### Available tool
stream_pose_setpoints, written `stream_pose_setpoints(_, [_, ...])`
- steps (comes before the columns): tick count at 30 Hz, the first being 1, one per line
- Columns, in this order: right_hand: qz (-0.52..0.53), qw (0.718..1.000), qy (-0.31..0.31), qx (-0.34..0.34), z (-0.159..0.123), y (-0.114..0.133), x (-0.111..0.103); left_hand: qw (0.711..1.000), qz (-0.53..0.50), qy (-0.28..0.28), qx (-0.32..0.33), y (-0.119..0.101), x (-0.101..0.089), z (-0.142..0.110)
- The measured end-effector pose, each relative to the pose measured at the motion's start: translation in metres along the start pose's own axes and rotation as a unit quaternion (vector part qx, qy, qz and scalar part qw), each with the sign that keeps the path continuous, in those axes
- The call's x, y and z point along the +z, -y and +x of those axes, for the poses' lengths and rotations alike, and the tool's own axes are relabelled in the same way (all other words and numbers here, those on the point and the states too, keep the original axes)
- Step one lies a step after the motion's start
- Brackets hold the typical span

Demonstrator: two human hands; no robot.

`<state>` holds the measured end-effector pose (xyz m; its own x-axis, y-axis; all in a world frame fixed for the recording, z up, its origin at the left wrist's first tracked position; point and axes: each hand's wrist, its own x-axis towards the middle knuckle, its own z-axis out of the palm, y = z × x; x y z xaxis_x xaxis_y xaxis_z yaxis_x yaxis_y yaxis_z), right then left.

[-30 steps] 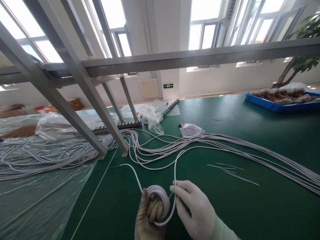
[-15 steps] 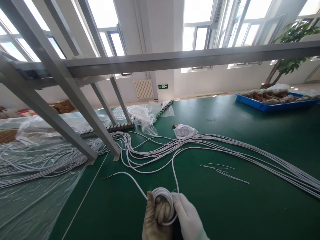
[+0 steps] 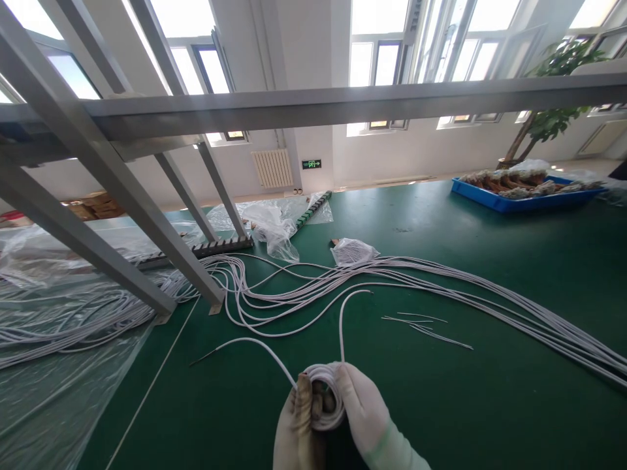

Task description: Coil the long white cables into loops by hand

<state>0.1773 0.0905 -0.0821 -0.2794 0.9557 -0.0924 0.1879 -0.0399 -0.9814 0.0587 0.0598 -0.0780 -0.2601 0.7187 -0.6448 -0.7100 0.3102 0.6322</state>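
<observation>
1. Here, in the head view, the left hand (image 3: 298, 424) holds the coil (image 3: 337, 407) at near centre, its fingers curled inside the loop.
2. The right hand (image 3: 361, 403) pinches the coil's right side.
3. Cables (image 3: 304, 299) lie beyond, left to right; the tray (image 3: 504, 204) sits far right.

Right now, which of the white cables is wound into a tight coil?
The coiled cable held in the left hand and right hand, its ends sticking out to left and right. The other cables lie in long, loose runs beyond it.
</observation>
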Motion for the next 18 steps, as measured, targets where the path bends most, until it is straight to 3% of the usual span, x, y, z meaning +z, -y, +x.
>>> stream_pose_setpoints(5, [-0.184, 0.981, 0.048, -0.047, -0.004, 0.006, -0.004, 0.996, 0.077, -0.002, -0.039, -0.014, -0.005, -0.001])
stream_pose_setpoints(9, [-0.34, 0.938, 0.063, -0.004, -0.003, 0.017, -0.006, 0.992, 0.124, 0.008, -0.039, -0.019, -0.003, -0.003])
stream_pose_setpoints(13, [-0.419, 0.902, 0.095, 0.044, -0.003, 0.031, -0.005, 0.995, 0.074, 0.05, -0.046, -0.021, 0.0, -0.009])
stream_pose_setpoints(18, [-0.524, 0.844, 0.111, -0.007, -0.008, 0.034, -0.001, 0.995, 0.031, 0.078, -0.052, -0.02, 0.004, -0.014])
